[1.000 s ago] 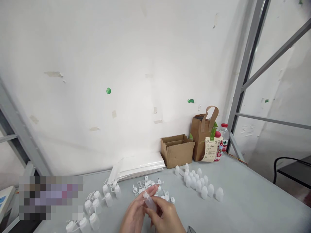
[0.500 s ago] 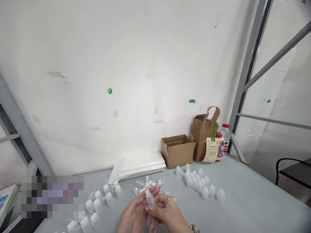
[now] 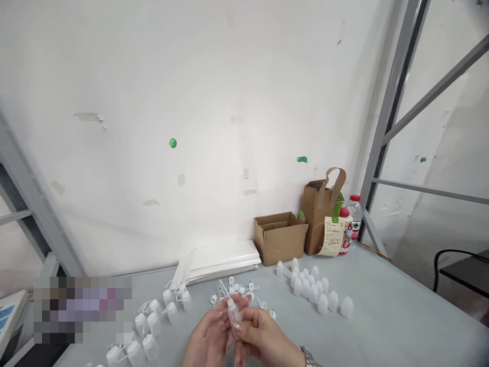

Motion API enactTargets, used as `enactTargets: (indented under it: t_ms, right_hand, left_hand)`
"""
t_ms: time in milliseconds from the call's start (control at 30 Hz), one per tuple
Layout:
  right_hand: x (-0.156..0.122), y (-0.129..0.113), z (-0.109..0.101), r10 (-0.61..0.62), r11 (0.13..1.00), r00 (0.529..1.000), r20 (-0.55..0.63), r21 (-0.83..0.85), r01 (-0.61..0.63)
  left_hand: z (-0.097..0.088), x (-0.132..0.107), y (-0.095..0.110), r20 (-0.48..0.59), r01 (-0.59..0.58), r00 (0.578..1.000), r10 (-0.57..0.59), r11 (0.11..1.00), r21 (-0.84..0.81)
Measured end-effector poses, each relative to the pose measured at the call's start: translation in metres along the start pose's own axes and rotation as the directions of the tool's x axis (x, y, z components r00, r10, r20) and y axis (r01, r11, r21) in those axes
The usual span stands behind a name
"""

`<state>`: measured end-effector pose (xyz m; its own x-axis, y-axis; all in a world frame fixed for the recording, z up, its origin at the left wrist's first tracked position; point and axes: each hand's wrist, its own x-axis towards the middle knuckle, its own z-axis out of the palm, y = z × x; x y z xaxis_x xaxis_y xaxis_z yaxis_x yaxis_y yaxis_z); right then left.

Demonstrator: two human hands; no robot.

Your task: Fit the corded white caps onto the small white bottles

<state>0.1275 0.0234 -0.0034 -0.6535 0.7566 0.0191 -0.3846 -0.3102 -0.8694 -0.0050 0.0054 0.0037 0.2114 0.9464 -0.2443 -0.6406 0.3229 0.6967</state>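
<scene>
Near the table's front, a small translucent plastic squeeze bottle (image 3: 234,315) is held tilted between both hands. My right hand (image 3: 263,334) pinches its body between thumb and fingers. My left hand (image 3: 208,336) cups it from the other side, with fingers behind the neck. A thin white strip sticks up from the bottle's top. Just beyond my fingers lies a loose pile of small white caps with straps (image 3: 239,288). Capped bottles with strap loops (image 3: 153,323) stand in rows to the left. To the right stand several translucent bottles (image 3: 313,293), with no caps visible on them.
A stack of white sheets or flat packs (image 3: 217,260) lies against the wall. Beside it are an open cardboard box (image 3: 284,244), a brown paper bag (image 3: 317,219) and a red-capped water bottle (image 3: 355,211). Grey metal posts (image 3: 389,112) frame the table (image 3: 382,306) on both sides.
The thin white strip now shows clearly above the bottle's top. My right hand has shifted slightly on the bottle, and more of its wrist watch shows.
</scene>
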Motion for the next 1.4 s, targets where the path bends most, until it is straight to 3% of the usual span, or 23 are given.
enactTargets:
  t_ms: [100,167,300,433,600,767,867,967,1067,1133,1200,1267,1400]
  right_hand:
    - [0.001,0.007,0.002,-0.136,0.972,0.972,-0.192,-0.215,0.094]
    - [0.001,0.01,0.003,-0.21,0.947,0.945,-0.251,-0.294,0.132]
    - [-0.003,0.006,0.006,-0.214,0.941,0.955,-0.203,-0.304,0.147]
    - [-0.005,-0.003,0.009,-0.196,0.949,0.973,-0.124,-0.273,0.156]
    - [-0.005,0.003,0.005,-0.278,0.918,0.929,-0.245,-0.352,0.182]
    - [-0.006,0.01,0.001,-0.366,0.821,0.898,-0.245,-0.54,0.188]
    - [-0.006,0.004,0.0,-0.379,0.822,0.879,-0.29,-0.541,0.176]
    - [-0.005,-0.008,-0.004,-0.388,0.865,0.842,-0.373,-0.463,0.193]
    - [-0.004,-0.02,-0.009,-0.394,0.89,0.812,-0.431,-0.401,0.219]
    - [-0.003,-0.023,-0.012,-0.387,0.897,0.81,-0.442,-0.385,0.219]
    - [-0.003,-0.022,-0.012,-0.377,0.9,0.822,-0.427,-0.378,0.216]
    - [-0.003,-0.018,-0.012,-0.372,0.898,0.835,-0.406,-0.387,0.212]
    - [-0.004,-0.012,-0.01,-0.384,0.858,0.837,-0.391,-0.485,0.167]
  left_hand:
    - [0.005,-0.002,-0.002,0.054,-0.069,0.996,0.068,0.997,0.029]
    - [0.008,-0.003,-0.004,0.057,-0.134,0.99,0.129,0.987,0.091]
    - [0.012,-0.006,-0.004,-0.017,-0.237,0.969,0.246,0.946,0.222]
    - [0.011,-0.008,0.003,-0.023,-0.225,0.971,0.239,0.94,0.256]
    - [0.006,-0.007,0.006,0.031,-0.207,0.978,0.205,0.959,0.196]
    - [0.006,-0.004,0.002,0.035,-0.177,0.984,0.174,0.966,0.191]
    - [0.007,-0.004,0.007,-0.016,-0.239,0.967,0.255,0.926,0.291]
    - [0.003,-0.004,0.014,-0.129,-0.279,0.892,0.434,0.752,0.598]
    - [-0.004,-0.005,0.016,-0.135,-0.106,0.815,0.564,0.374,0.921]
    - [-0.009,-0.004,0.014,-0.087,0.029,0.815,0.573,0.11,0.993]
    - [-0.012,-0.003,0.009,-0.05,0.097,0.835,0.548,-0.057,0.994]
    - [-0.015,-0.001,0.004,-0.028,0.107,0.85,0.526,-0.119,0.987]
    - [-0.021,0.005,-0.002,0.003,0.054,0.851,0.526,-0.092,0.994]
